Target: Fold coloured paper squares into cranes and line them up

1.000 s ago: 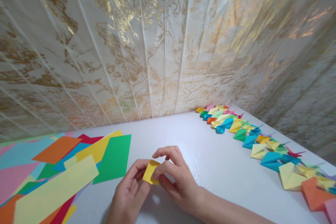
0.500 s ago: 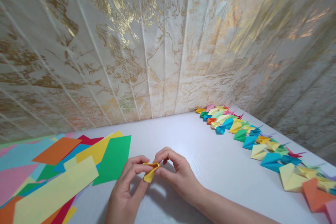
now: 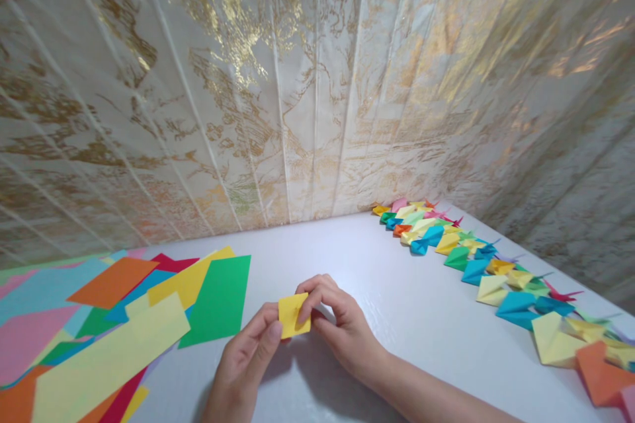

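A small folded piece of yellow paper (image 3: 290, 318), squarish from this side, is held up over the white table between both hands. My left hand (image 3: 248, 350) pinches its left edge, with the thumb in front and the fingers behind. From the right, my right hand (image 3: 340, 324) grips the paper's right side, one finger lying across its front face and the thumb below. The back of the paper and its inner folds are hidden.
Coloured paper sheets lie in an overlapping pile on the left, with a green sheet (image 3: 221, 301) and a pale yellow sheet (image 3: 112, 360) on top. Rows of folded paper cranes (image 3: 473, 271) line the table's right side. A gold-patterned curtain (image 3: 278, 92) hangs behind the table (image 3: 317, 251).
The yellow paper has been turned, so a flat square face shows instead of open folded edges. My left thumb has come to its front, and a right finger lies across it.
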Demonstrator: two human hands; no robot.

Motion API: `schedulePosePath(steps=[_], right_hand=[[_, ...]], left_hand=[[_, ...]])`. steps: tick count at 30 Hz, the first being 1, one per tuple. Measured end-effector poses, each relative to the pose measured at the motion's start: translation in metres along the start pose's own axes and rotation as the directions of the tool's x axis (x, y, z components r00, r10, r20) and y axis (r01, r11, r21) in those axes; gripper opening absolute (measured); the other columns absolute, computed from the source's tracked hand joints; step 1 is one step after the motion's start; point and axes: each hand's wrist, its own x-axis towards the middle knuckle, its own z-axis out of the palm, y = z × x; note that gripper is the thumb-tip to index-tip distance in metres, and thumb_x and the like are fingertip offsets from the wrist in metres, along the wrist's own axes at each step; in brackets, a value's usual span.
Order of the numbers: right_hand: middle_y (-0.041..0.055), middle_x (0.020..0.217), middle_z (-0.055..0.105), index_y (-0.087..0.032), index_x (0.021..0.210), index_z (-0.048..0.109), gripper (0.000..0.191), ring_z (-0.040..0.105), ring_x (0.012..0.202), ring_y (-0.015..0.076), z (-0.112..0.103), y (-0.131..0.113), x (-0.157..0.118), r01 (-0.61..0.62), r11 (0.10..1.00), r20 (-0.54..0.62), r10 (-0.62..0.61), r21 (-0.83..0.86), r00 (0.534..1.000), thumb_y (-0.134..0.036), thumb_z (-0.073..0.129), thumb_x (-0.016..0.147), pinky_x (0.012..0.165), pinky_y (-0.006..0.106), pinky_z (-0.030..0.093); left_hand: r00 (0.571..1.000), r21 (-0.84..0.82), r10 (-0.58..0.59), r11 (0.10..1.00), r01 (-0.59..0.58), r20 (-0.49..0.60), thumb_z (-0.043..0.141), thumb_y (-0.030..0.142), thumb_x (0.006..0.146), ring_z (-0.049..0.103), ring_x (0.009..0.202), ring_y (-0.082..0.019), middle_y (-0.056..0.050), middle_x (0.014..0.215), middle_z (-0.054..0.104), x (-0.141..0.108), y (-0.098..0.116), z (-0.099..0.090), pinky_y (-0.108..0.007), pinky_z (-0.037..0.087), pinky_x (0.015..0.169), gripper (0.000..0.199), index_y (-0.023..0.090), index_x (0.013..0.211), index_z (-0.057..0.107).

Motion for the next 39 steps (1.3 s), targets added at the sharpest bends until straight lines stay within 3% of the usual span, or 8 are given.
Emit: schedulePosePath(steps=[6, 12, 17, 30, 39], right_hand=[[0.0045, 0.109, 0.059, -0.023, 0.098, 0.058, 0.033, 0.054, 0.105, 0.0194, 0.003, -0.005, -0.004, 0.006, 0.994, -0.038, -0.010, -0.107, 0.999, -0.002, 0.044, 0.077, 0.089, 0.032, 0.040], [0.0054, 0.114, 0.057, -0.023, 0.094, 0.053, 0.013, 0.052, 0.108, 0.0203, 0.002, -0.012, -0.002, -0.024, 0.992, -0.032, 0.020, -0.122, 0.999, -0.014, 0.051, 0.086, 0.090, 0.033, 0.039], [0.0053, 0.115, 0.056, -0.023, 0.088, 0.057, 0.005, 0.051, 0.114, 0.0215, 0.000, -0.014, -0.001, -0.026, 0.996, 0.044, 0.029, -0.080, 0.999, -0.019, 0.055, 0.089, 0.101, 0.037, 0.036], [0.0055, 0.116, 0.059, -0.023, 0.079, 0.068, 0.014, 0.052, 0.115, 0.0243, 0.003, -0.009, -0.002, -0.144, 0.986, -0.077, 0.137, -0.090, 0.988, -0.029, 0.067, 0.091, 0.104, 0.044, 0.035], [0.0057, 0.116, 0.060, -0.021, 0.073, 0.064, 0.012, 0.051, 0.116, 0.0254, 0.008, -0.009, -0.002, -0.262, 0.965, -0.146, 0.256, -0.026, 0.956, -0.015, 0.070, 0.081, 0.104, 0.043, 0.035]], left_hand=[[0.983, 0.010, 0.032, 0.999, -0.030, -0.180, 0.073, 0.059, 0.080, 0.061, 0.107, -0.023, -0.002, 0.103, 0.072, -0.002, 0.006, 0.009, -0.022, 0.050, 0.088, 0.038, 0.023, 0.094, 0.077], [0.985, 0.054, 0.121, 0.992, -0.115, -0.121, 0.071, 0.054, 0.083, 0.062, 0.099, -0.021, -0.002, 0.100, 0.071, 0.002, 0.003, 0.009, -0.022, 0.050, 0.087, 0.030, 0.025, 0.089, 0.078], [0.989, 0.113, 0.144, 0.984, -0.140, -0.023, 0.066, 0.050, 0.089, 0.062, 0.103, -0.022, -0.004, 0.103, 0.070, 0.004, -0.005, 0.001, -0.024, 0.050, 0.091, 0.028, 0.025, 0.094, 0.077], [0.972, 0.107, 0.161, 0.984, -0.144, -0.174, 0.076, 0.051, 0.079, 0.064, 0.107, -0.023, -0.006, 0.109, 0.070, 0.000, 0.004, 0.012, -0.025, 0.053, 0.092, 0.032, 0.023, 0.094, 0.078], [0.949, 0.129, 0.206, 0.975, -0.180, -0.237, 0.077, 0.052, 0.078, 0.064, 0.108, -0.021, -0.005, 0.111, 0.068, -0.002, 0.000, 0.012, -0.023, 0.054, 0.092, 0.030, 0.026, 0.092, 0.079]])
